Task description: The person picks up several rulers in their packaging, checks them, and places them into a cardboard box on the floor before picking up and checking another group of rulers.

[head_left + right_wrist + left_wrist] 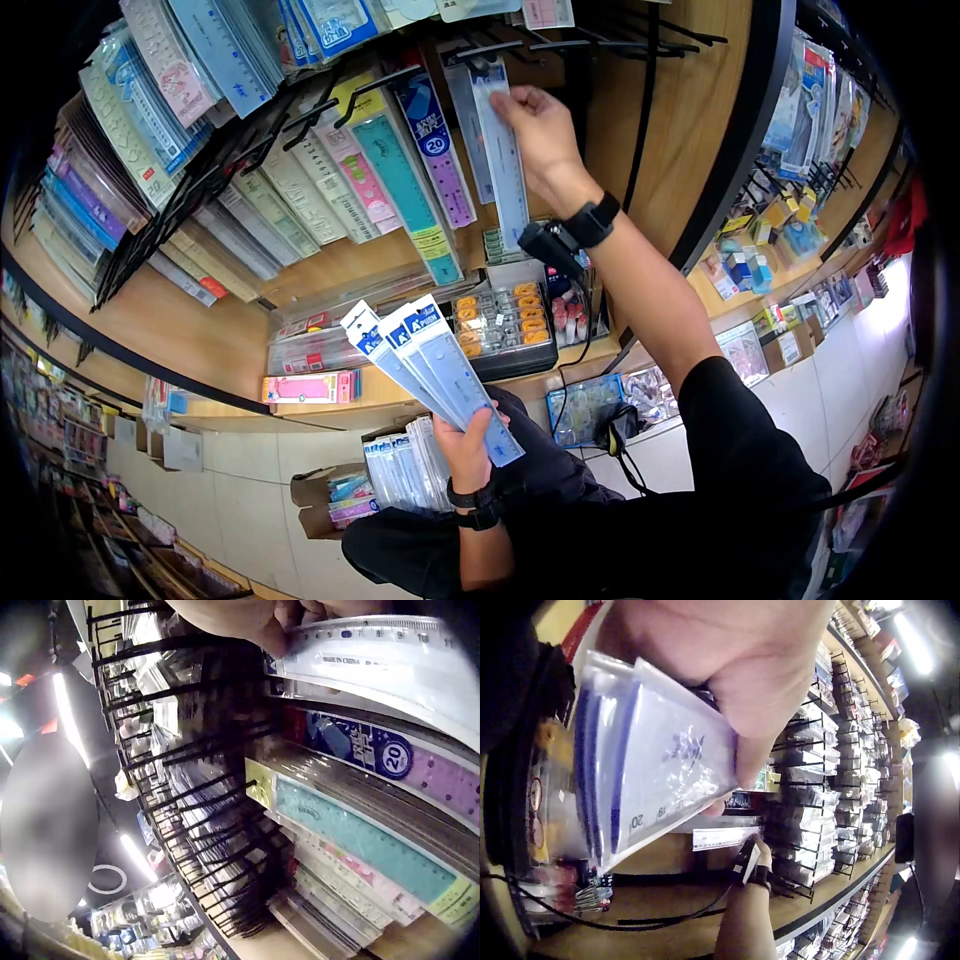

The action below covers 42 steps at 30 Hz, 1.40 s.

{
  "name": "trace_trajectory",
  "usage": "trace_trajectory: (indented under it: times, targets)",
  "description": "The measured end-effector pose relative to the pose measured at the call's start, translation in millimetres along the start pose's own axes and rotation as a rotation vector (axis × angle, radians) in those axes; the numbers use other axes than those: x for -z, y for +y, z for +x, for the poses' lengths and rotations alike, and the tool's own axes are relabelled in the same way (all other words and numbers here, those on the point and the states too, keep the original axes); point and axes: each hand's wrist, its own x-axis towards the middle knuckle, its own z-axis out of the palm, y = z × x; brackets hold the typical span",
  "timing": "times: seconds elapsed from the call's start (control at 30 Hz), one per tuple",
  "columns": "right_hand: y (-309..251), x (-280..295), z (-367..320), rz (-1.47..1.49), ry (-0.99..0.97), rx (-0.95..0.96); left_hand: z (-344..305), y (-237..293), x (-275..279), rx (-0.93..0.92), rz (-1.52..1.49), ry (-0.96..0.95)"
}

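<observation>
My right hand [548, 145] pinches a clear bluish ruler [507, 185] in a plastic sleeve near its top end, up by a display hook [488, 50]. Centimetre marks show along this ruler [360, 656] in the right wrist view, with the thumb and curled fingers at its end. Lower down, my left hand [465, 450] grips a fanned bunch of several packaged rulers [440, 365] with blue and white header cards. Seen from the left wrist, these rulers [671, 761] lie layered under the thumb, and part of the hand hides their far ends.
A teal ruler [395, 180] and a purple ruler [450, 185] hang left of my right hand. Black hooks [187, 697] jut from the rack. Below stand a tray of orange items [525, 310] and an open carton [318, 505] beside packaged rulers. A black cable [565, 375] dangles.
</observation>
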Motion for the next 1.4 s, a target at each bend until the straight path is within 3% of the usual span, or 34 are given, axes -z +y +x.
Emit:
trace_trajectory:
  times: [0.07,0.2,0.5,0.57,0.6,0.77,0.83,1.03,1.17,1.23,1.4]
  targets:
    - [-0.3,-0.3,13.8,-0.011,0.13,0.179,-0.8,-1.4,1.0,-0.004,-0.002,0.015]
    - [-9.9,-0.6,19.3,0.137,0.064,0.103,-1.5,-0.4,2.3,-0.005,0.007,0.036]
    - [9.6,2.5,37.1,0.166,0.068,0.193,-1.5,-2.8,4.9,0.004,-0.037,0.021]
    - [7.0,6.0,19.2,0.091,0.152,0.097,-0.1,-1.3,1.5,0.015,0.006,0.031]
    - [2.1,9.4,-0.4,0.233,0.057,-0.007,-0.7,0.5,0.9,0.023,0.05,0.048]
    - [1.2,24.0,-77.1,0.088,-0.136,-0.321,4.4,2.5,-3.6,0.008,0.033,0.006]
    - [18.0,35.8,-100.4,0.184,-0.291,-0.406,8.2,1.1,-4.8,-0.001,0.014,-0.037]
    - [26.7,30.7,-155.9,0.409,-0.329,-0.723,15.6,-4.1,-13.9,-0.02,0.053,-0.127]
    - [22.8,22.3,-174.4,0.331,-0.412,-0.664,16.1,-2.5,-24.2,-0.013,0.063,-0.11]
    - [14.6,10.9,-180.0,-0.013,-0.35,-0.553,15.4,-0.8,-29.6,-0.002,0.068,-0.122]
    - [29.6,14.2,-181.1,-0.047,-0.408,-0.5,14.5,-10.5,-23.3,-0.017,0.118,-0.119]
